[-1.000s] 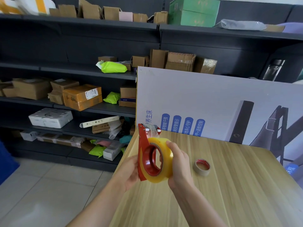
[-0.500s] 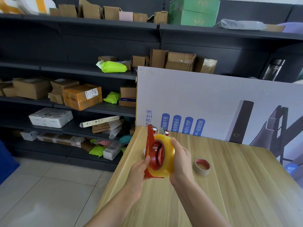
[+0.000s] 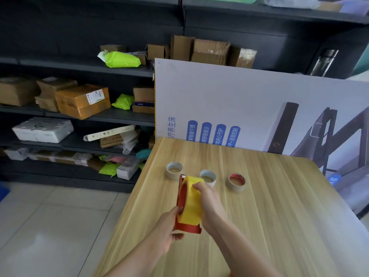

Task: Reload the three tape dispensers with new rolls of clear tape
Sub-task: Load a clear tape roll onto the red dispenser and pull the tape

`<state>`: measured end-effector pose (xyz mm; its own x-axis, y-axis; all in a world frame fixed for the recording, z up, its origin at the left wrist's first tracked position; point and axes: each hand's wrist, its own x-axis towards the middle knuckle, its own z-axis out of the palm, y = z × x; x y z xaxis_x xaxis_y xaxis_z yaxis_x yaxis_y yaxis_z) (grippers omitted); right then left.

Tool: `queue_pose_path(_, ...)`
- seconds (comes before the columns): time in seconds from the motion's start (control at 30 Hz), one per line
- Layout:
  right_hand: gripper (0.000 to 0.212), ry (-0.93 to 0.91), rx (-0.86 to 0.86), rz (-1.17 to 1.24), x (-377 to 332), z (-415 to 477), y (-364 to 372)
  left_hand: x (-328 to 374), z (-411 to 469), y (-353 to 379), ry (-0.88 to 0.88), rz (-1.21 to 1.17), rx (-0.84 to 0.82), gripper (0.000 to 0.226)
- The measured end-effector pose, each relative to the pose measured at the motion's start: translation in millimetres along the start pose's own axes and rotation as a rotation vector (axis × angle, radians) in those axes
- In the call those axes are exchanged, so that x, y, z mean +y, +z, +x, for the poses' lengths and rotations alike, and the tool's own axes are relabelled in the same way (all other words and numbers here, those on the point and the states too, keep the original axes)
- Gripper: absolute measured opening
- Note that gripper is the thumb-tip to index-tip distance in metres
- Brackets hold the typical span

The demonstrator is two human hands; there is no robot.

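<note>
1. Two bare forearms reach in from the near edge over the wooden desk (image 3: 279,216).
2. The left hand (image 3: 166,231) grips the red tape dispenser (image 3: 188,228) at its lower near end. The thumb presses the red side plate beside the hub, and the fingers curl under the base.
3. The right hand (image 3: 209,204) wraps round the yellowish tape roll (image 3: 191,200). The fingertips (image 3: 197,185) curl over the top of the roll's outer face.
4. The tape roll sits on the hub of the tape dispenser, held upright between both hands over the left middle of the desk. I cannot tell whether the base touches the desk.
5. Beyond the hands, three cardboard cores stand in a row on the desk, each apart from the next:
   - left core (image 3: 174,170), pale inside;
   - middle core (image 3: 208,177), whitish inside, just beyond the right fingertips;
   - right core (image 3: 236,181), red inside.
6. A printed board (image 3: 239,92) stands upright along the far edge of the desk. It carries blue labels and a dark frame graphic.
7. Behind and to the left, dark shelving (image 3: 119,119) holds cardboard boxes, a taped brown box (image 3: 82,100) and a bright green parcel (image 3: 119,59).
8. A pale tiled floor (image 3: 50,216) lies left of the desk.
</note>
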<state>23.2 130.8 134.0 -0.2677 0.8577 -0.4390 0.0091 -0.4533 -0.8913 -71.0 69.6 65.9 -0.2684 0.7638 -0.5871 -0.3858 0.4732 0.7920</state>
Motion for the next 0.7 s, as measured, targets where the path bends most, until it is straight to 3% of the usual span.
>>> queue_pose_path(0.37, 0.007, 0.336, -0.022, 0.007, 92, -11, -43, -112, -3, -4, -0.402, -0.002, -0.039, 0.03)
queue_pose_path(0.7, 0.019, 0.407, -0.138, 0.066, 149, -29, -55, -158, -15, -18, -0.54, 0.014, -0.078, 0.036)
